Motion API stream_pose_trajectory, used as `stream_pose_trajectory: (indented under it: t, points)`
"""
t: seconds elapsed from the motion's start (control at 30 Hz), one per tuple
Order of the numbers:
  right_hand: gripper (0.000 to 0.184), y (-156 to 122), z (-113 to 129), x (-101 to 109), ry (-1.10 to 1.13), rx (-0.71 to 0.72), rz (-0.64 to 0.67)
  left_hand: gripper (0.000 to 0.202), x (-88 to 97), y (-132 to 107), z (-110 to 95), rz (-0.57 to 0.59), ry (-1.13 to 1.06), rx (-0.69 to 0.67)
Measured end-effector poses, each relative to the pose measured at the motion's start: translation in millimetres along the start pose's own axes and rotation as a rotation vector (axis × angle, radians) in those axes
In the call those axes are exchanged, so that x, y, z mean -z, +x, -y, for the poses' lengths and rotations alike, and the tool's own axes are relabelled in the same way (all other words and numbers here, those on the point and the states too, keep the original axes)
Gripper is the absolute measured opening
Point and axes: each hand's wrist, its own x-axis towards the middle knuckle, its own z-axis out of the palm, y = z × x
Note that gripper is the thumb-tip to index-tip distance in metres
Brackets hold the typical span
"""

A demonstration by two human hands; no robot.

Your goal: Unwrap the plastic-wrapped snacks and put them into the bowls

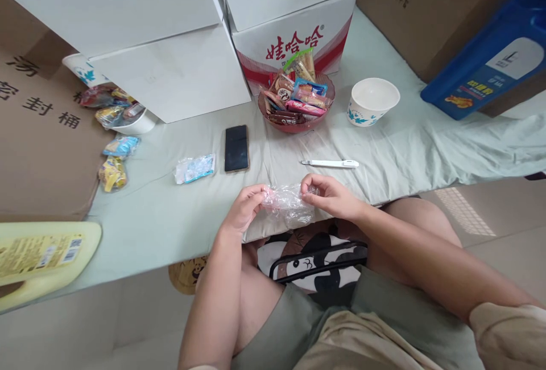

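Between my two hands, at the front edge of the cloth-covered table, is a crinkled clear plastic bag (292, 204) with a pinkish tint at its left end. My left hand (246, 208) pinches the left end of the bag with thumb and forefinger. On the other side my right hand (327, 194) has its fingers closed on the bag's right end. Just beyond my right hand lies a white utility knife (331, 163). A black phone (236, 148) and a small blue-and-clear packet (195, 168) rest farther off to the left.
A red bowl (294, 127) of wrapped snacks stands in front of a white carton (294, 31). Right of it is a white paper bowl (370, 108). Another bowl (139, 124) of packets lies tipped at left. A blue jug (482, 68) and a yellow bottle (46, 262) flank the table.
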Motion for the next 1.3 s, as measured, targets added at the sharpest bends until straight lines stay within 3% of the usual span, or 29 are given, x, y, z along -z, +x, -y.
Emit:
stream_pose_trajectory:
  t: [0.13,0.27,0.5,0.57,0.63,0.77,0.8,0.9,0.93,1.0,1.07,1.13,1.2,1.3]
  points:
    - [0.040,2,1,-2,0.130,0.005,-0.154,0.007,-0.9,0,-2,-0.065,0.011,-0.051]
    - [0.056,4,1,-1,0.226,-0.038,-0.234,0.009,-1.2,1,-2,-0.098,-0.033,-0.125]
    - [0.047,3,-3,-2,0.036,0.005,-0.124,0.041,-5.6,2,3,-0.099,0.029,-0.145]
    - [0.045,2,-1,0,0.019,-0.009,-0.024,0.044,-6.4,2,3,-0.102,0.052,-0.146]
    - [0.035,2,0,4,-0.034,-0.007,-0.006,0.043,-6.5,1,3,-0.092,0.074,-0.133]
    - [0.033,1,-2,7,-0.288,0.139,-0.326,0.045,-7.2,-1,3,-0.022,0.110,-0.123]
    - [0.037,1,-3,6,-0.315,0.165,-0.330,0.046,-7.8,-1,3,-0.006,0.112,-0.117]
    - [0.051,-1,-6,-1,-0.310,0.192,-0.162,0.052,-9.4,-1,4,0.015,0.100,-0.109]
    - [0.055,-2,-6,-4,-0.319,0.206,-0.170,0.053,-9.4,-1,5,0.014,0.088,-0.115]
    - [0.052,-3,-5,-6,-0.357,0.243,-0.340,0.056,-8.2,-1,6,-0.001,0.059,-0.136]
    - [0.038,-3,-3,-3,-0.338,0.228,-0.489,0.057,-5.8,-1,8,-0.023,0.035,-0.161]
    - [0.024,-2,-2,2,-0.266,0.134,-0.427,0.057,-3.6,-1,9,-0.036,0.025,-0.175]
    - [0.026,-2,-1,5,-0.215,0.060,-0.234,0.057,-3.0,-1,9,-0.030,0.026,-0.173]
    - [0.038,-3,-1,2,-0.230,0.131,0.024,0.058,-5.3,0,9,0.002,0.049,-0.150]
